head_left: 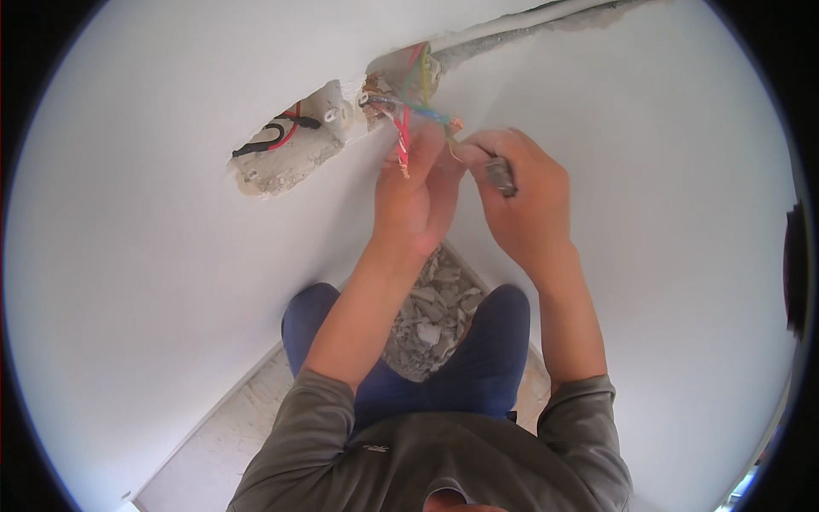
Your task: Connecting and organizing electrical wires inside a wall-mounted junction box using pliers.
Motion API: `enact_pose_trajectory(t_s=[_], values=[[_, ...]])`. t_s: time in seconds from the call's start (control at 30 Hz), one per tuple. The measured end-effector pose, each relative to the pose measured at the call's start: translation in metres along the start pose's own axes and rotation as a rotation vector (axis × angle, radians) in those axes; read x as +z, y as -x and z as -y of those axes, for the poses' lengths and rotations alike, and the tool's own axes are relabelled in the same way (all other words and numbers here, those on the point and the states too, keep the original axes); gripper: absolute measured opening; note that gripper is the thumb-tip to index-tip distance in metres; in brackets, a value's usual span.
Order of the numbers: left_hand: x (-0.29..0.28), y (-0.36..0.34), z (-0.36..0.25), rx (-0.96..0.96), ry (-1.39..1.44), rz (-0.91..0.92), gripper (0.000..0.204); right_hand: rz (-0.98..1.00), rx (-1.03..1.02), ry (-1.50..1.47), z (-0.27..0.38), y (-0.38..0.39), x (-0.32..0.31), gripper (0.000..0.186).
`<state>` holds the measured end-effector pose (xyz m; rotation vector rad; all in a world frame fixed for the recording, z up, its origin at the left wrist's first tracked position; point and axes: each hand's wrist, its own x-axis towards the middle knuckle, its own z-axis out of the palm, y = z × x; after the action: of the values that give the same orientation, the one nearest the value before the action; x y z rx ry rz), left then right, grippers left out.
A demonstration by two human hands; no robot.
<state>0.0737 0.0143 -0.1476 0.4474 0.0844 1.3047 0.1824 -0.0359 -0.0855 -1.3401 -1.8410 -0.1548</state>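
My left hand (415, 192) is closed with its fingertips around a bundle of blue wires (431, 113), whose bare copper ends (456, 125) stick out beside the fingers. Red wires (403, 141) with a twisted bare tip hang down in front of the same hand. Close on the right, my right hand (527, 188) is closed around a short dark grey object (500, 176), blurred, its kind unclear. A thin pale strip (454, 149) runs between the two hands. The wires come out of an open wall box (397, 64); a yellow-green wire (425, 72) also shows there.
Left of the hands, a rough cut-out (294, 162) in the white wall holds red and black wires with black-wrapped ends. A pale conduit (520, 19) runs in a groove from the box toward the upper right. Broken rubble (431, 324) lies between my knees in the corner.
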Motion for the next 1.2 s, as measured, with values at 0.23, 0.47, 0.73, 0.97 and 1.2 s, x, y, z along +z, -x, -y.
enact_pose_trajectory(t_s=[0.23,0.47,0.73,0.97,1.2], values=[[0.005,0.000,0.001,-0.046,0.011,0.006,0.020,0.445,1.291,-1.155,-0.019,0.118,-0.001,0.023],[0.001,0.002,-0.010,-0.060,-0.019,-0.012,0.012,0.337,1.028,-1.624,0.006,0.137,-0.020,0.049],[0.007,0.009,-0.014,-0.062,-0.053,0.010,0.017,0.615,1.261,-1.437,0.038,0.171,-0.035,0.048],[0.013,0.005,-0.017,-0.051,-0.076,0.015,0.021,0.805,0.745,-0.336,0.025,0.142,-0.028,0.036],[0.008,0.003,-0.015,-0.055,-0.016,-0.037,0.016,0.494,0.770,-0.485,0.006,0.071,-0.032,0.030]])
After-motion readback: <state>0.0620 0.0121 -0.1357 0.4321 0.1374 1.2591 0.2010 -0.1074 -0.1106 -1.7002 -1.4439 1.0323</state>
